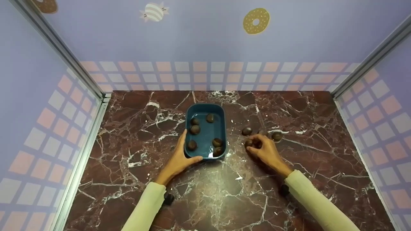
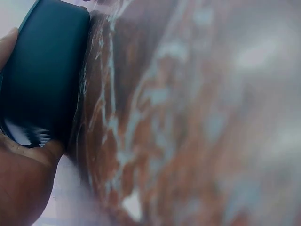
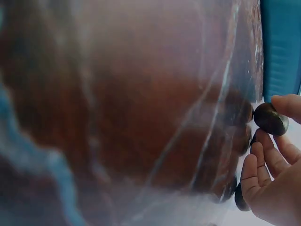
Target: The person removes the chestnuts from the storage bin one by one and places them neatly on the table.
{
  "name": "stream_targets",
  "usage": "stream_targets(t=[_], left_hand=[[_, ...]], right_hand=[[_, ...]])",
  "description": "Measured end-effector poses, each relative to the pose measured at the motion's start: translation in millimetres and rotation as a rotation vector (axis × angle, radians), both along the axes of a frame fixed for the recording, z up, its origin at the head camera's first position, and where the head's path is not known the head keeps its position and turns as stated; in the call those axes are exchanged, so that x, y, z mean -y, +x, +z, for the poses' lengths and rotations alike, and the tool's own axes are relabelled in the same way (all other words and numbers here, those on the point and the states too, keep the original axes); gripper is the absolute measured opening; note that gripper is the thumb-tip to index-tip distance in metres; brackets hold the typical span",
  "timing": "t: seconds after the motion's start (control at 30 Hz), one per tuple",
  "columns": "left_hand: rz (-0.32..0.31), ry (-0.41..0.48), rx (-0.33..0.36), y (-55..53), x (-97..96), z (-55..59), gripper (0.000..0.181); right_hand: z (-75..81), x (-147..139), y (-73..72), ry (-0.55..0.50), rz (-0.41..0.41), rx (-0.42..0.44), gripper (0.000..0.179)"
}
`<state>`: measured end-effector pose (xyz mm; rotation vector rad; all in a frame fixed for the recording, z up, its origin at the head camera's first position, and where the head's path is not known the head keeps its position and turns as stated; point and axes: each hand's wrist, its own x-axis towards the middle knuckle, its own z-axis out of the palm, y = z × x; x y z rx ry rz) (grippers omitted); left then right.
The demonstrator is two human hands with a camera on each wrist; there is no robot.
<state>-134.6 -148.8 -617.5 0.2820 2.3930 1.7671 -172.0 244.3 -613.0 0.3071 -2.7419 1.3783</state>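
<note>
A blue rectangular container (image 1: 205, 108) stands on the marbled table, with several brown chestnuts (image 1: 195, 129) spread over its floor. My left hand (image 1: 182, 159) grips its near left corner, fingers along the left wall and thumb on the near wall; the left wrist view shows the container's dark outer wall (image 2: 44, 70) between thumb and finger. To the right of the container, my right hand (image 1: 266, 152) pinches a chestnut (image 3: 271, 118) between thumb and fingertip, low over the table. Loose chestnuts (image 1: 247, 131) lie just beyond that hand, and its fingers partly hide some of them.
The dark red table (image 1: 135, 199) has white veins and a glossy finish. A patterned back wall (image 1: 205, 41) and side panels with metal edge strips (image 1: 77, 179) enclose it. One loose chestnut (image 1: 277, 136) lies farthest right in the group.
</note>
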Motion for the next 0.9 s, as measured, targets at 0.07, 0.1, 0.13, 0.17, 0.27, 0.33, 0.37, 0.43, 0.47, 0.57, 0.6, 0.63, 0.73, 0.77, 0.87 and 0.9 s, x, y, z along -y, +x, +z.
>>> stream_targets(t=[0.07, 0.1, 0.13, 0.17, 0.27, 0.33, 0.37, 0.43, 0.47, 0.57, 0.6, 0.63, 0.73, 0.77, 0.87, 0.9], left_hand=[[-0.01, 0.004, 0.008, -0.6, 1.0, 2.5, 0.129], [-0.014, 0.006, 0.008, -1.5, 1.6, 3.6, 0.13], [-0.018, 0.009, 0.008, -2.5, 2.1, 4.6, 0.131], [-0.023, 0.012, 0.006, -3.6, 2.4, 5.7, 0.133], [-0.037, -0.011, 0.002, -6.6, 2.2, 8.7, 0.138], [-0.048, -0.043, -0.002, -8.6, 2.1, 9.6, 0.141], [-0.052, -0.06, -0.004, -9.5, 2.0, 9.7, 0.142], [-0.055, -0.089, -0.004, -10.0, 1.9, 9.7, 0.145], [-0.056, -0.096, -0.003, -9.9, 2.2, 9.3, 0.146], [-0.055, -0.101, 0.003, -9.3, 1.5, 9.0, 0.149], [-0.055, -0.1, 0.006, -9.0, 1.1, 9.0, 0.15], [-0.055, -0.098, 0.008, -9.1, 0.9, 8.3, 0.151], [-0.055, -0.092, 0.004, -9.9, -0.4, 6.0, 0.152], [-0.054, -0.09, 0.005, -10.0, -1.0, 5.9, 0.152], [-0.049, -0.074, 0.012, -10.5, -2.7, 6.1, 0.15], [-0.048, -0.069, 0.019, -10.2, -3.2, 7.0, 0.149]], right_hand=[[-1.2, -1, 0.7, -0.015, -0.001, -0.003, 0.035], [-1.5, -1, 1.0, -0.018, -0.002, -0.008, 0.035], [-1.6, -2, 1.1, -0.017, -0.006, -0.013, 0.035], [-2.1, -2, 1.1, -0.012, -0.013, -0.022, 0.035], [-3.1, -4, 1.0, 0.007, -0.035, -0.047, 0.035], [-3.5, -6, 0.3, 0.019, -0.042, -0.061, 0.033], [-3.7, -6, -0.2, 0.024, -0.043, -0.065, 0.033], [-4.7, -6, -1.3, 0.036, -0.042, -0.074, 0.032], [-5.4, -6, -1.8, 0.042, -0.042, -0.078, 0.031], [-6.3, -5, -2.7, 0.061, -0.043, -0.09, 0.029], [-6.2, -4, -2.8, 0.068, -0.046, -0.093, 0.029], [-6.2, -4, -3.0, 0.076, -0.047, -0.095, 0.029], [-4.6, -2, -3.5, 0.095, -0.044, -0.086, 0.029], [-4.3, -2, -3.8, 0.1, -0.042, -0.082, 0.029], [-2.4, -1, -5.2, 0.109, -0.031, -0.07, 0.03], [-1.8, -1, -5.8, 0.111, -0.027, -0.07, 0.03]])
